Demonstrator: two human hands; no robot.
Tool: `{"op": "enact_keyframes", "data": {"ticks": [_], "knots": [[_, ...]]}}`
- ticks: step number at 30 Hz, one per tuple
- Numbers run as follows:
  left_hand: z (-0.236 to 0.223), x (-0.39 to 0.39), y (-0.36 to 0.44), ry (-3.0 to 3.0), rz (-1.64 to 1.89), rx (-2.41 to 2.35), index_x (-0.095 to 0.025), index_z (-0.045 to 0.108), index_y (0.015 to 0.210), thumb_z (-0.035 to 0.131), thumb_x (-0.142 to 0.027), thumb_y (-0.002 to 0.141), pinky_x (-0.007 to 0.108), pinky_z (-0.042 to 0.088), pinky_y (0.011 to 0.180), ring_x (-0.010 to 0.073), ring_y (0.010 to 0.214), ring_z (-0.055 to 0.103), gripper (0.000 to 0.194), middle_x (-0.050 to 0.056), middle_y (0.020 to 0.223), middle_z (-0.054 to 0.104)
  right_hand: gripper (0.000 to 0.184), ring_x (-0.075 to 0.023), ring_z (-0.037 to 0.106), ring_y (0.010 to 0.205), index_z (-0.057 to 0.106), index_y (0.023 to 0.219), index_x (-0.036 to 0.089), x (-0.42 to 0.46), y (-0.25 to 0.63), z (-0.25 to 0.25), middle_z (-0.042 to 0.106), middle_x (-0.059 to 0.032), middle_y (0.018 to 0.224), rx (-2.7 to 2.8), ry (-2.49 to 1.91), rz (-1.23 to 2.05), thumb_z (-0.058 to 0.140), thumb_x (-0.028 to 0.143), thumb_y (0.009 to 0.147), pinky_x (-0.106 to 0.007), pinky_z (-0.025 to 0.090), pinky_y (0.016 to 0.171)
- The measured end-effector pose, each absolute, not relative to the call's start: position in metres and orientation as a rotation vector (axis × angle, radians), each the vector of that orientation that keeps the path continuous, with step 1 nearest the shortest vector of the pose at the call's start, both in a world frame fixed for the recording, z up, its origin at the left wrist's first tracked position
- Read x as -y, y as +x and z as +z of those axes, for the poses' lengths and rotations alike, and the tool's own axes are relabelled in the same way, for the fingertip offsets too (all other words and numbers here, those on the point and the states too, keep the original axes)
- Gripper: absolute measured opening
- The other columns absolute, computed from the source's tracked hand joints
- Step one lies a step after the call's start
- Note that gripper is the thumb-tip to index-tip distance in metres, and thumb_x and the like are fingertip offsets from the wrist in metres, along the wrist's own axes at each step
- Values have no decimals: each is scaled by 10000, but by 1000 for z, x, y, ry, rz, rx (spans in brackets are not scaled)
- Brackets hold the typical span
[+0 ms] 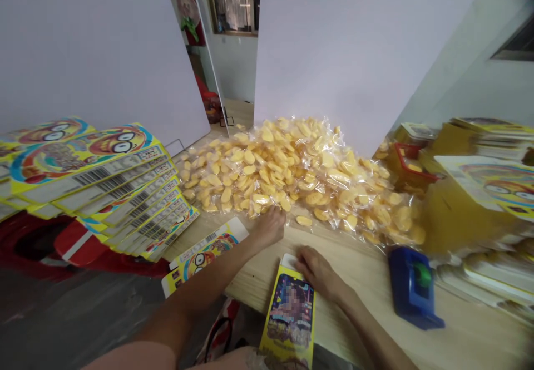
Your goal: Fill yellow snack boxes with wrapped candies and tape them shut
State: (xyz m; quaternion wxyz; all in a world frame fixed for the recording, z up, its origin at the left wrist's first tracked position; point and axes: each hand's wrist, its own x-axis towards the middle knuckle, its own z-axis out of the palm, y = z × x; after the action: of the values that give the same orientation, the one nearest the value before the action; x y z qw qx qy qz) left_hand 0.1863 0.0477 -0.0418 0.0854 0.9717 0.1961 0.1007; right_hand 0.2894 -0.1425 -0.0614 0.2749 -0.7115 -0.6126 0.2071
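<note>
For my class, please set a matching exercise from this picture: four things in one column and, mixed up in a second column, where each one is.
Things
1. Left hand
2. Right hand
3. Fanned stack of printed cards
4. Blue hand tool

Places
A. On the wooden table, right of the right hand
B. At the near edge of the bag of yellow crisps
C. At the far left of the view
D. On the top end of a yellow printed card

Right pairs: 1-B, 2-D, 3-C, 4-A
</note>
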Motion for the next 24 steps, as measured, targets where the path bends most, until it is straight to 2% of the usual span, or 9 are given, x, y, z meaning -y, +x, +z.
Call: {"op": "enact_keyframes", "data": {"ticks": [3, 5, 8, 11, 14, 17, 20, 22, 24], "knots": [[-46, -50, 191, 2910, 273, -511, -90, 616, 985, 450, -13, 731, 451, 429, 887, 325, 1017, 535, 313, 181, 940, 623, 108, -238, 553, 914, 553, 894, 192, 121, 304, -62, 600, -106, 990, 1657, -1903, 276, 471, 261, 906, -355, 454, 791], [-49, -46, 187, 2919, 272, -480, -99, 616, 987, 407, 19, 741, 450, 417, 918, 311, 1022, 542, 344, 172, 926, 630, 171, -269, 516, 1048, 546, 1024, 167, 102, 314, -61, 571, -149, 1129, 1628, -1945, 109, 494, 191, 863, -390, 428, 881], [-51, -37, 170, 2926, 229, -389, -113, 614, 1000, 406, 10, 758, 415, 414, 948, 280, 1005, 558, 342, 151, 926, 627, 277, -288, 504, 1048, 549, 1060, 152, 79, 318, -65, 585, -152, 1105, 1621, -2115, 11, 504, 102, 792, -402, 398, 895], [-51, -31, 150, 2855, 182, -184, -142, 536, 1210, 543, -99, 742, 393, 395, 997, 283, 1159, 495, 469, 158, 1189, 560, 241, -276, 524, 943, 581, 929, 160, 77, 314, -75, 605, -125, 962, 1609, -2239, 28, 470, 47, 746, -378, 396, 824], [-46, -36, 143, 2814, 133, -25, -192, 378, 1389, 678, -192, 670, 483, 303, 1072, 357, 1355, 290, 779, 167, 1482, 318, 192, -253, 536, 898, 567, 884, 166, 88, 314, -84, 597, -106, 921, 1525, -2164, 117, 447, 74, 765, -350, 405, 791], [-42, -47, 155, 2846, 156, 53, -245, 494, 1294, 598, -107, 759, 546, 227, 1085, 346, 1388, 250, 563, 122, 1469, 392, 219, -233, 565, 864, 542, 1018, 176, 97, 322, -86, 619, -81, 930, 1273, -1968, 252, 423, 171, 835, -335, 433, 765], [-42, -56, 178, 2707, 287, 45, -217, 641, 1002, 518, -93, 840, 479, 279, 1064, 274, 1279, 426, 238, 116, 1211, 620, 275, -243, 580, 912, 544, 1083, 187, 100, 330, -84, 643, -78, 991, 1007, -1798, 299, 486, 294, 837, -350, 453, 788], [-40, -59, 193, 2478, 466, -135, -189, 644, 819, 533, -152, 852, 424, 349, 1007, 248, 1105, 543, 122, 105, 983, 677, 245, -235, 586, 838, 579, 978, 190, 102, 332, -81, 649, -54, 876, 899, -1723, 336, 527, 378, 829, -342, 463, 750], [-36, -59, 206, 2275, 656, -339, -180, 629, 774, 476, -213, 892, 389, 393, 944, 222, 985, 570, 196, 90, 900, 666, 252, -201, 561, 673, 569, 811, 198, 104, 330, -75, 587, -5, 666, 840, -1660, 423, 513, 441, 851, -316, 457, 662]]}}
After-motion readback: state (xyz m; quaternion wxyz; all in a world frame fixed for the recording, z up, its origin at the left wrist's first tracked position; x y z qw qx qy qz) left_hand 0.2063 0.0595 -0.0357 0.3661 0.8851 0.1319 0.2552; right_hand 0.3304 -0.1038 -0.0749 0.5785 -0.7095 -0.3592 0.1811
